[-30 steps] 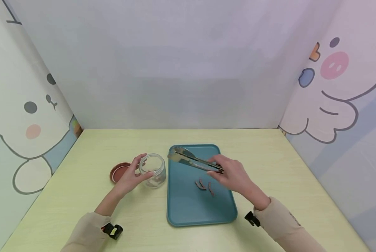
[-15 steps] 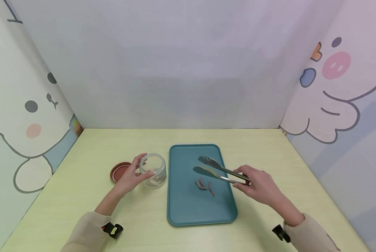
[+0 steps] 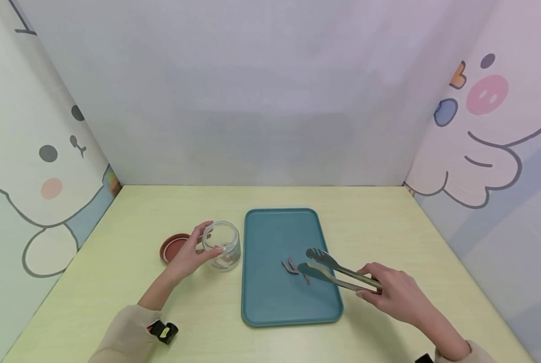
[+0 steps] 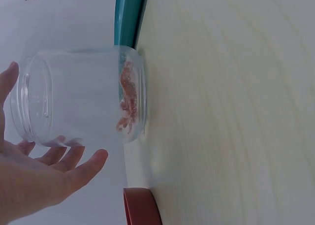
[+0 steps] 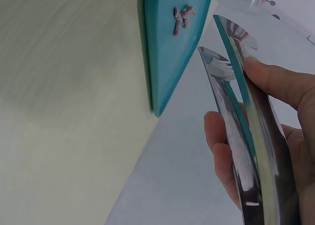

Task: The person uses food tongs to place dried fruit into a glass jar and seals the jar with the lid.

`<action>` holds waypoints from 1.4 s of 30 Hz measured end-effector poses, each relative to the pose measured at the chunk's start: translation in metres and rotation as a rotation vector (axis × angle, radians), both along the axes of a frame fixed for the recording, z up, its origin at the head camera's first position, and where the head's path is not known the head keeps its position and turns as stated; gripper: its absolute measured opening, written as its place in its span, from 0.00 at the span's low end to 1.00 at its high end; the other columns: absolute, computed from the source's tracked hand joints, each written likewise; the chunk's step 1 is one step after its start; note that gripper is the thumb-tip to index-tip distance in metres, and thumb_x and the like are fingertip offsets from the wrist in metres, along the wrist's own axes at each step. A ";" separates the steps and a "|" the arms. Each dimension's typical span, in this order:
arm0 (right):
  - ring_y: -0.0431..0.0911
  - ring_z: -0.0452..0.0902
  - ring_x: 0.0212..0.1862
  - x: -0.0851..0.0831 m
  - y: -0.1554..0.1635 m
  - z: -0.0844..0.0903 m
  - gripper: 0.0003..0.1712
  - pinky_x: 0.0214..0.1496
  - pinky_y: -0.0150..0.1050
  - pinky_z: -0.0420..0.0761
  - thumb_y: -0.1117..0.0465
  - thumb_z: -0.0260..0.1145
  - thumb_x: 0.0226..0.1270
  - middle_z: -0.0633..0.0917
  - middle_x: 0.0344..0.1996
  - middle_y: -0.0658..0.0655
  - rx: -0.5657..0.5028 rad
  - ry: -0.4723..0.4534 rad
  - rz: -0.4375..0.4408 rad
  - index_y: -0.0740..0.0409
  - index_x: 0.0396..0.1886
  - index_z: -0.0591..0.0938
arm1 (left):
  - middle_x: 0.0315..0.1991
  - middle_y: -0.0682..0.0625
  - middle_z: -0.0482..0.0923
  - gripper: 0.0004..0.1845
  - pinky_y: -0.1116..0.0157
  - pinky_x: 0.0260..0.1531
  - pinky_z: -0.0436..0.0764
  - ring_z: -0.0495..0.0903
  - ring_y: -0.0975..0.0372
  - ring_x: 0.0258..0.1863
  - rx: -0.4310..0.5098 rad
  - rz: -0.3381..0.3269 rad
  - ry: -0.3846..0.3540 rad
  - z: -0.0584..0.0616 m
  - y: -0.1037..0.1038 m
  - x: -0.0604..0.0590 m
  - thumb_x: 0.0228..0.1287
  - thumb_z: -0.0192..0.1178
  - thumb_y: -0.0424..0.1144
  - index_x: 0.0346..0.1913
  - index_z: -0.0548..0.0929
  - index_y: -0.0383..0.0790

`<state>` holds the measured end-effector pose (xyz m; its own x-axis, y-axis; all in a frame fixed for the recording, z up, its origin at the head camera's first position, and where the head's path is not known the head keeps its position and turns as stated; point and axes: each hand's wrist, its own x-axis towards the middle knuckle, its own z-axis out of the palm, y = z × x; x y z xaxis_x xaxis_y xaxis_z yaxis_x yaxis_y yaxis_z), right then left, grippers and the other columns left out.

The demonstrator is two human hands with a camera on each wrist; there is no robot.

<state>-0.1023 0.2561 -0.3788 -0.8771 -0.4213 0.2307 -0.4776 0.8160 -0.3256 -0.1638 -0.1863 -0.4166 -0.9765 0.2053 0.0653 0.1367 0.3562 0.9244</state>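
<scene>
Tongs [image 3: 338, 269] of shiny metal sit in the right hand [image 3: 395, 297], whose thumb and curled fingers grip the handle end near the right edge of the teal tray [image 3: 270, 307]. The two scalloped tips are parted and reach over the tray toward a few small reddish-brown strips [image 3: 294, 267]; the lower tip lies just beside them, though whether it touches them cannot be told. The strips lie a little right of the tray's middle, and the tray itself stands lengthwise at the centre of the pale yellow-green surface [image 3: 388, 227]. The left hand [image 3: 189, 254] cups a clear glass jar [image 3: 222, 244] that stands upright and uncovered just off the tray's left edge, thumb on one side and fingers lightly curved round the other. The left wrist view shows more reddish pieces [image 4: 129, 99] lying at the bottom of the jar. A dark red lid [image 3: 170, 247] lies flat on the surface to the left of the jar, partly hidden behind the hand.
</scene>
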 end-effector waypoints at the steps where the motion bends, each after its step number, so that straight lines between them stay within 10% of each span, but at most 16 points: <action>1: 0.29 0.59 0.14 0.002 0.001 -0.001 0.18 0.14 0.28 0.60 0.54 0.73 0.41 0.68 0.17 0.35 0.004 -0.006 -0.011 0.46 0.35 0.78 | 0.60 0.37 0.56 0.39 0.52 0.50 0.67 0.55 0.45 0.60 -0.001 0.002 -0.002 0.000 0.000 0.000 0.53 0.63 0.45 0.65 0.53 0.45; 42: 0.31 0.57 0.15 0.012 -0.008 -0.037 0.15 0.13 0.29 0.58 0.60 0.72 0.43 0.65 0.15 0.34 0.006 -0.035 -0.082 0.41 0.29 0.76 | 0.61 0.37 0.55 0.39 0.50 0.51 0.66 0.55 0.45 0.60 0.000 0.007 0.001 0.002 0.000 0.001 0.53 0.63 0.45 0.65 0.53 0.46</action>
